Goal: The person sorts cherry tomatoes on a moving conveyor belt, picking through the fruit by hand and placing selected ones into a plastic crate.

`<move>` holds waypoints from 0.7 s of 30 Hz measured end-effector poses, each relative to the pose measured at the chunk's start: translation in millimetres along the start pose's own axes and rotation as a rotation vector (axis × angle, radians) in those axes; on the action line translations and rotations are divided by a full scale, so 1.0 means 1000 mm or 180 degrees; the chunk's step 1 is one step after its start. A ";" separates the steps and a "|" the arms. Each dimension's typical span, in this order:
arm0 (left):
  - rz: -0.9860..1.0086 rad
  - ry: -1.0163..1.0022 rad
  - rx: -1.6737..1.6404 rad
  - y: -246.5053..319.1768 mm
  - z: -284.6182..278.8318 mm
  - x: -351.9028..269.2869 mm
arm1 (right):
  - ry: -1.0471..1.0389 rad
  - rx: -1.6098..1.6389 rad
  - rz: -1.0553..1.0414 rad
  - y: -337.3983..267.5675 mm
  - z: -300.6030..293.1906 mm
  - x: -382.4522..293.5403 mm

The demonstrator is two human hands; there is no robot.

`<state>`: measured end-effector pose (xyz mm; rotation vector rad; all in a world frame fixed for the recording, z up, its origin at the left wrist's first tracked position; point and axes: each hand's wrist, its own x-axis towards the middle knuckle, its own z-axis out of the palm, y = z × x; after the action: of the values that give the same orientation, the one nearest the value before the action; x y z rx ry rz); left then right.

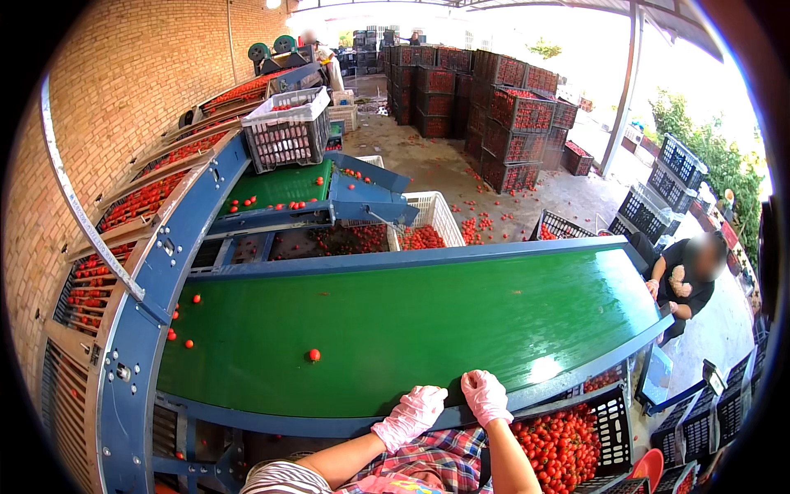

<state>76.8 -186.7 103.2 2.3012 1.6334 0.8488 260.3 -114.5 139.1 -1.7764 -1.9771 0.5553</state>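
Before me runs a green conveyor belt (382,321) in a blue metal frame. My left hand (415,412), in a pink disposable glove, rests at the belt's near edge with its fingers curled in. Just to its right is my right hand (484,395), gloved alike, fingers also curled over the near edge. Nothing shows in either hand. A single red cherry tomato (315,355) lies on the belt, left of my hands. Several more tomatoes (189,343) lie at the belt's left end. Below my right forearm, a black plastic crate (612,426) holds many tomatoes.
Along the brick wall stands a roller sorting machine (142,265) carrying tomatoes. A co-worker (688,278) crouches by the belt's right end. Behind the belt are a white crate (453,216) with tomatoes and stacked black crates (512,136). Loose tomatoes (472,228) litter the floor.
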 end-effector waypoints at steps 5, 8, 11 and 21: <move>0.0003 0.0070 -0.0020 -0.001 0.003 0.000 | -0.0037 0.0012 0.0063 -0.004 -0.004 -0.001; 0.0008 0.0084 -0.0043 0.001 0.002 0.003 | 0.0031 -0.0018 0.0024 0.000 -0.002 0.000; 0.0090 0.0043 0.0087 -0.006 0.007 0.003 | 0.0004 -0.0015 0.0021 0.000 0.001 0.003; -0.0002 0.0051 0.0017 -0.006 0.013 0.009 | 0.0056 0.0022 0.0008 0.007 0.005 0.011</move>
<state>80.6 -174.2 92.8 2.3031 1.6449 0.8661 262.2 -103.0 131.9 -1.7741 -1.9589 0.5449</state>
